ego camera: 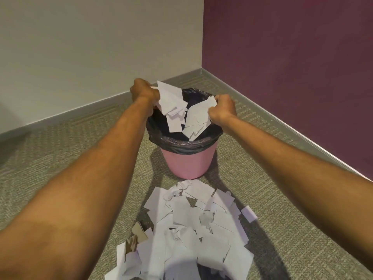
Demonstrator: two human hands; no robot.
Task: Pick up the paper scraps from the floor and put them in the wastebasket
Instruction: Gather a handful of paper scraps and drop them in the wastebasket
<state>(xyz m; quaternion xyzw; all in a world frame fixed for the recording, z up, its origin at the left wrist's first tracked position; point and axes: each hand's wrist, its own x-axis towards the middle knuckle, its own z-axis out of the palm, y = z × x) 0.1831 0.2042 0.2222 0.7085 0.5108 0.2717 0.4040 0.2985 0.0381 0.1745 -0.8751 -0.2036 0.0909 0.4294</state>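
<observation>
A pink wastebasket (189,164) lined with a black bag (181,145) stands on the carpet near the room corner. My left hand (143,91) grips a bunch of white paper scraps (171,100) over the basket's left rim. Over the right rim, my right hand (223,108) grips another bunch of white scraps (196,120) that hangs into the opening. A large pile of white paper scraps (193,229) lies on the floor in front of the basket, with a few brown pieces (139,233) at its left edge.
A grey-white wall (90,47) rises behind the basket and a purple wall (292,57) to its right, meeting in a corner. Grey skirting (80,106) runs along both. Patterned grey carpet (50,158) spreads to the left and right of the pile.
</observation>
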